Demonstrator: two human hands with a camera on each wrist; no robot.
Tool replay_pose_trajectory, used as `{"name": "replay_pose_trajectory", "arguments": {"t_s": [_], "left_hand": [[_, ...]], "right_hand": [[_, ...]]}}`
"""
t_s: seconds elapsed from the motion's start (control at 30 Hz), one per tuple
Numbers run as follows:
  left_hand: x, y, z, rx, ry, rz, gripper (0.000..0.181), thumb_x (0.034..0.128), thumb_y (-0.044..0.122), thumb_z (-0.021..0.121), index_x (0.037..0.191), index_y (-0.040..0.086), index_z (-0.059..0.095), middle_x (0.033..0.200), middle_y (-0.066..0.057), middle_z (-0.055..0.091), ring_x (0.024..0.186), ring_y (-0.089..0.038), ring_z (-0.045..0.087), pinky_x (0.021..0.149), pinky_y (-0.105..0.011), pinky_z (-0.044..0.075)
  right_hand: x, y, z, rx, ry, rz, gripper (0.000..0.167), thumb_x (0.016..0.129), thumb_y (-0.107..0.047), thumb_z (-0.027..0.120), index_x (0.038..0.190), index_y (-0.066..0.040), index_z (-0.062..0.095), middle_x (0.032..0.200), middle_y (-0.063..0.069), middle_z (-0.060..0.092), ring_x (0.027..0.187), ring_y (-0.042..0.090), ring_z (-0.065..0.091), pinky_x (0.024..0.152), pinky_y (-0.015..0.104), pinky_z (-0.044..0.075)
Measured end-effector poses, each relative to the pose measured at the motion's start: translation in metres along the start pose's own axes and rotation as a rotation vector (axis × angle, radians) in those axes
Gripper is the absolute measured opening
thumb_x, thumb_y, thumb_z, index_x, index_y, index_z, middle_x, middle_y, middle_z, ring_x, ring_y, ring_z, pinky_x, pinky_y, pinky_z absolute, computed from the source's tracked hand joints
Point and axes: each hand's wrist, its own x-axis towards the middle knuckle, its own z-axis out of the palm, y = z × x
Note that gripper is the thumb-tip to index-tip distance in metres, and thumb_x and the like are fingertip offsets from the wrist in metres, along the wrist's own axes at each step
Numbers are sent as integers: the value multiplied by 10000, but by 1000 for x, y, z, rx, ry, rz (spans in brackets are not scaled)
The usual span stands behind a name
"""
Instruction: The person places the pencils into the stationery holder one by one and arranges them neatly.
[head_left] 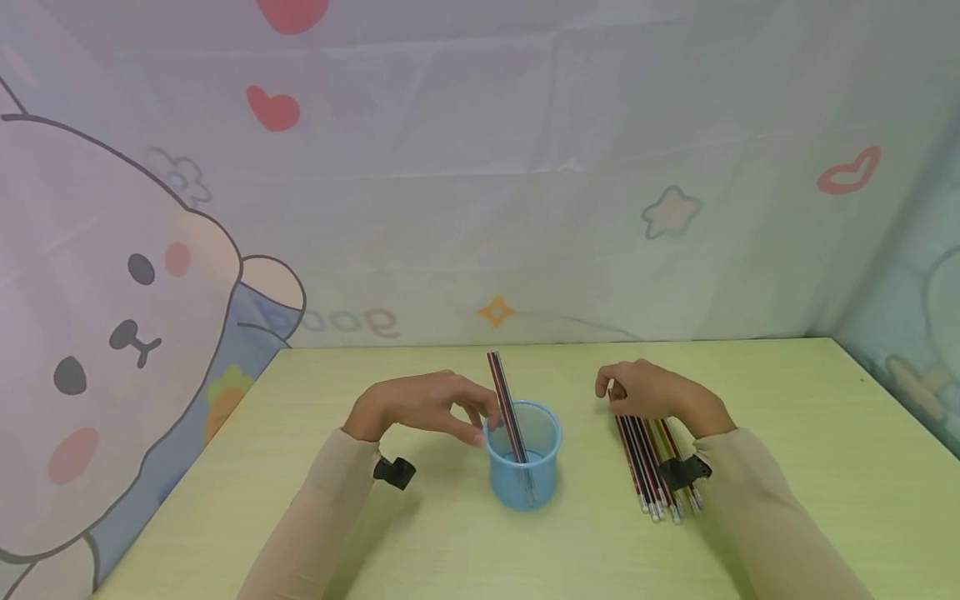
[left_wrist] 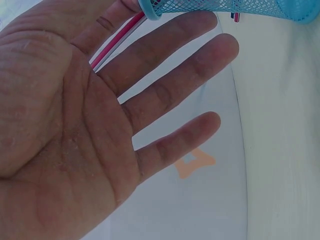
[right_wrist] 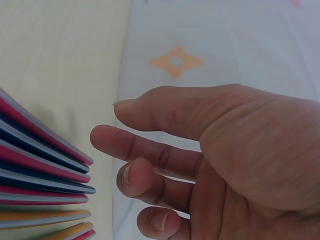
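Far left of a blue mesh cup (head_left: 506, 482), a rounded cartoon bear (head_left: 142, 292) covers a creased cloth backdrop (head_left: 450, 208), its figure cut off by the view's edge. Just left of the cup, a person's left hand (head_left: 431, 404) reaches its rim, grip apart, fingers long and spread; whether the index fingertip touches the smooth rim or the standing pencils (head_left: 502, 387) is hard to make out. Slim and striped, these lean leftward inside the cup on the pale, faintly grained bench (head_left: 450, 550), their lower ends blurred by the mesh. Right of the cup, the right hand (head_left: 648, 390) hangs with thumb and index apart, other fingers loosely bent, grip clamped on nothing. Below it, also right of the cup, a row of pencils (head_left: 647, 467) in red, dark and yellow stripes lies with white ends toward the person, partly hidden by hand and black wrist device (head_left: 684, 472).
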Motion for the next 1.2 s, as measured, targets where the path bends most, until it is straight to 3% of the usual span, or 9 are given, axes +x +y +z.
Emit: {"name": "replay_pose_trajectory", "arguments": {"t_s": [0.4, 0.6, 0.8, 1.0, 1.2], "left_hand": [[1, 0, 0, 1, 4, -9, 159, 943, 189, 706, 1064, 92, 668, 1107, -32, 677, 1023, -136, 676, 925, -286, 532], [1, -1, 0, 2, 8, -16, 117, 940, 200, 710, 1046, 211, 662, 1083, 107, 657, 1021, -130, 676, 922, -286, 533], [1, -1, 0, 7, 5, -20, 117, 940, 214, 709, 1048, 212, 662, 1090, 98, 659, 1020, -127, 677, 922, -285, 533], [0, 0, 1, 7, 0, -24, 164, 945, 226, 703, 1067, 124, 666, 1118, -10, 675, 1023, -124, 678, 927, -286, 530], [-1, 2, 0, 7, 3, -36, 114, 942, 217, 706, 1046, 211, 661, 1094, 95, 660, 1020, -117, 677, 922, -288, 532]], "right_hand": [[4, 8, 10, 7, -26, 21, 157, 903, -7, 607, 1057, -36, 606, 781, 25, 508, 614, 129, 404, 591, 284, 381], [4, 7, 11, -23, -16, 26, 125, 909, -32, 635, 1030, -43, 605, 825, 25, 556, 672, 148, 453, 627, 300, 413], [4, 7, 14, -38, -12, 41, 128, 913, -50, 649, 1036, -45, 613, 848, 24, 588, 693, 159, 491, 642, 318, 443], [7, 1, 20, -102, -15, 70, 169, 876, -82, 697, 1033, -70, 637, 888, 4, 608, 756, 169, 531, 690, 355, 488], [11, -4, 30, -160, 1, 95, 109, 866, -62, 693, 953, -101, 640, 867, -20, 599, 736, 161, 525, 672, 362, 483]]}}
